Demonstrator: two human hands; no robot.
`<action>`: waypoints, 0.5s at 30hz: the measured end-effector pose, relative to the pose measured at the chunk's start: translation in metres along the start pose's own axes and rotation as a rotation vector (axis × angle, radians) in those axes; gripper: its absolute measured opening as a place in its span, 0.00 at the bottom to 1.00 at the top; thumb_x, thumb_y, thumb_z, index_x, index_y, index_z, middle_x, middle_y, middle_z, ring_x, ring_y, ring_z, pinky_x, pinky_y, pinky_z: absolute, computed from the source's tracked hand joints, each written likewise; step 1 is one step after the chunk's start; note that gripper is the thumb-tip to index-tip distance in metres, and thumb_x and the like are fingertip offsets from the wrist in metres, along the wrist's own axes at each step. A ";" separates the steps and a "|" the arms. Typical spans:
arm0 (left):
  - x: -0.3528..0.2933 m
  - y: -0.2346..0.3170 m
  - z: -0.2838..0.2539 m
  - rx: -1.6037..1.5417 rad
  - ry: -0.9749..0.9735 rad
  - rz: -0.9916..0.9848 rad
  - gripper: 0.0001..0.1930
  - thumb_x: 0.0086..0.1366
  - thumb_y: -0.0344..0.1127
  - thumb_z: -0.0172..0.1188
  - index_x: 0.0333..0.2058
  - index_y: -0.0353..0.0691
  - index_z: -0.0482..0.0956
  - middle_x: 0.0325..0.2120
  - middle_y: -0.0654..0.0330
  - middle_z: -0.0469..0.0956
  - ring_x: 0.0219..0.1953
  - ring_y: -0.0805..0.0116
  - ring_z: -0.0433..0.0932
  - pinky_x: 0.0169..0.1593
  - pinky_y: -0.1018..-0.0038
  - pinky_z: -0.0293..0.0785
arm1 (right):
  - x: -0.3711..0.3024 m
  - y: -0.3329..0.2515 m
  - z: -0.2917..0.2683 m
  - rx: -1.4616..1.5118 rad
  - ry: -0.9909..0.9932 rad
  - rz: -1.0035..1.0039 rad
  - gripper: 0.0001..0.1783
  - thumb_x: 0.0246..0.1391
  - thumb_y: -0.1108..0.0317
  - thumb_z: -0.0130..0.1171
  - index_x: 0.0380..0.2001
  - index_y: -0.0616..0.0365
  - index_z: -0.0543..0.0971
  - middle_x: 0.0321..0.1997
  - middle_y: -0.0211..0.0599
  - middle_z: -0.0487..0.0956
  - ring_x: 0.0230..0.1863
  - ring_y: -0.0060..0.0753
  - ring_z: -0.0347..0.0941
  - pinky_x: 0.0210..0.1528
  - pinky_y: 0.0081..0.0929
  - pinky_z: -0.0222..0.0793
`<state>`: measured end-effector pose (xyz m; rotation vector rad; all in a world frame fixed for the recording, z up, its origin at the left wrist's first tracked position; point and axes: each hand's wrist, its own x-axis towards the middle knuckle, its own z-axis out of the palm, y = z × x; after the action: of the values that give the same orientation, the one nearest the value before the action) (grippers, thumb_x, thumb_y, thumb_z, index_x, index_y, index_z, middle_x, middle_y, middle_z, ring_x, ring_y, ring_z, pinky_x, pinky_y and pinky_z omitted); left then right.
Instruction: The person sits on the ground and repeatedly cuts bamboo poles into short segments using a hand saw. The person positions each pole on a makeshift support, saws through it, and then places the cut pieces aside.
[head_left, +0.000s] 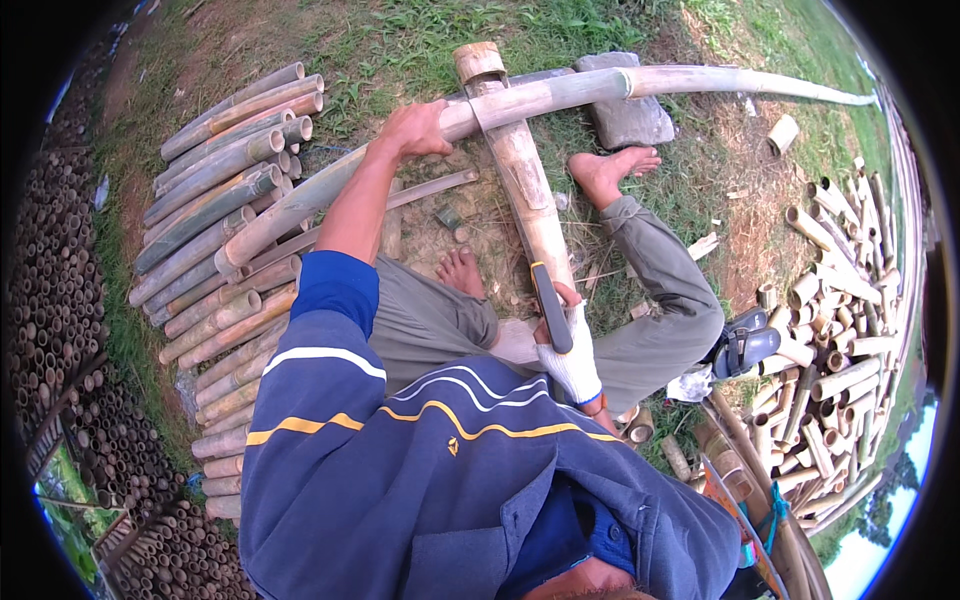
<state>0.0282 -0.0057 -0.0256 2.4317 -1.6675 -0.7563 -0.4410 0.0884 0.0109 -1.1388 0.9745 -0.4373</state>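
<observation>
A long bamboo pole lies across in front of me. It rests over the far part of a thick bamboo post, which slants away from me. My left hand is closed over the pole, just left of that crossing. In a white knitted glove, my right hand is closed around the black and orange handle of a hand saw. The saw's thin blade runs forward along the left side of the post and meets the pole near the crossing. How deep the blade sits in the bamboo cannot be made out.
A grey stone block lies under the pole, right of the post. Bamboo lengths are stacked at the left. Short cut pieces form a heap at the right, near dark sandals. My bare foot is beside the stone.
</observation>
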 end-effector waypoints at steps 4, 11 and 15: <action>0.001 0.001 0.006 -0.036 0.005 0.019 0.44 0.47 0.51 0.80 0.61 0.38 0.79 0.50 0.41 0.88 0.54 0.40 0.87 0.60 0.50 0.82 | -0.048 -0.020 -0.005 -0.473 0.065 -0.306 0.37 0.61 0.80 0.64 0.73 0.55 0.70 0.47 0.31 0.76 0.42 0.24 0.72 0.47 0.23 0.72; 0.013 0.006 0.008 0.004 0.024 0.042 0.45 0.47 0.52 0.80 0.62 0.38 0.78 0.52 0.41 0.88 0.56 0.40 0.86 0.61 0.51 0.81 | 0.047 0.035 0.014 -0.503 0.015 -0.583 0.43 0.52 0.80 0.66 0.73 0.56 0.70 0.56 0.42 0.80 0.44 0.35 0.77 0.52 0.31 0.76; 0.005 0.012 -0.006 0.077 0.050 -0.021 0.44 0.48 0.50 0.81 0.64 0.41 0.77 0.52 0.42 0.88 0.57 0.40 0.85 0.61 0.50 0.81 | 0.028 -0.016 0.007 -0.384 -0.003 -0.362 0.41 0.53 0.80 0.65 0.73 0.58 0.71 0.50 0.37 0.79 0.38 0.29 0.73 0.48 0.28 0.75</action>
<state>0.0222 -0.0158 -0.0181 2.5009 -1.6859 -0.6405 -0.4175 0.0653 0.0137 -1.6764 0.8712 -0.5518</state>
